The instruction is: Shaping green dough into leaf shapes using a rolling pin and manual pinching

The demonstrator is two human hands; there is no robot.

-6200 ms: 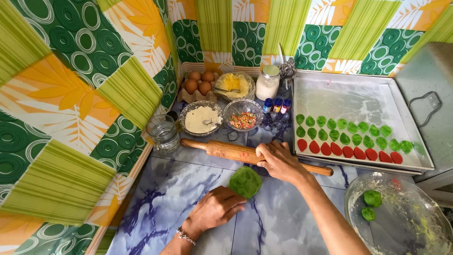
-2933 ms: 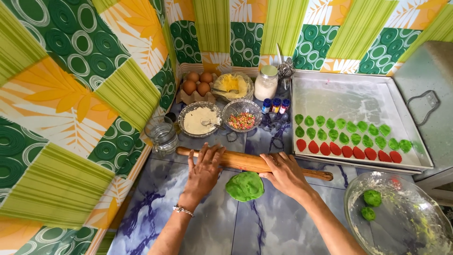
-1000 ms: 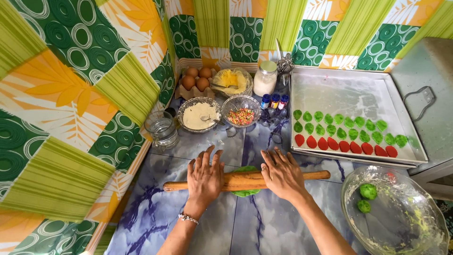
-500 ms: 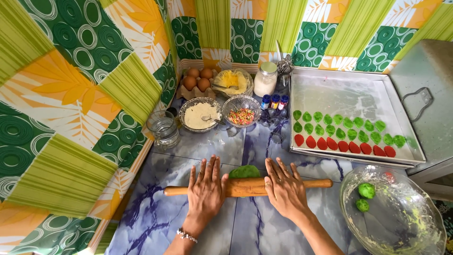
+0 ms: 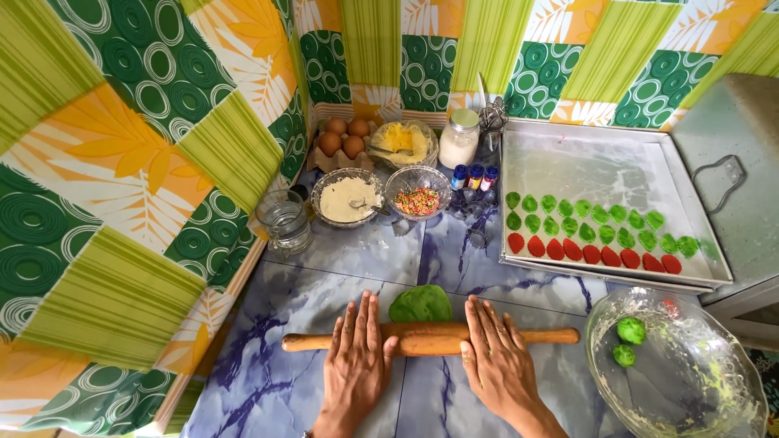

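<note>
Wooden rolling pin (image 5: 430, 339) lies left-to-right across green dough (image 5: 420, 305), left hand (image 5: 355, 365) and right hand (image 5: 497, 367) pressing flat, fingers spread.

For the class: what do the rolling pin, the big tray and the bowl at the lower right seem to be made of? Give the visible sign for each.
Rolling pin: wood, by its matt tan surface. Baking tray: probably aluminium or steel, with a dull grey sheen and folded rim. Bowl: clear glass or plastic, since the tiles show through it.
</note>
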